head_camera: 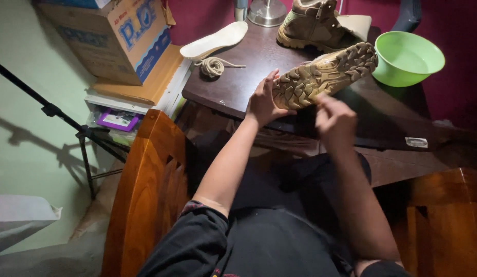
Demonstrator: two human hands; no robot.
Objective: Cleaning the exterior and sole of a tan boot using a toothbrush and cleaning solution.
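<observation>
Both hands work one tan boot (325, 76), held sole-up above the tabletop's (233, 87) near edge, long axis rising from heel at left hand (262, 102) to toe at right. Left hand cups the heel; right hand (334, 119), blurred, pinches just below the sole's midpoint.

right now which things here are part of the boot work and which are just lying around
In hand or part of it:
- left hand holding the boot sole-up
- right hand at its sole
- second boot
- insole
- coiled lace

Lying about:
- green bowl
- cardboard box
- tripod
- metal lamp base
</observation>
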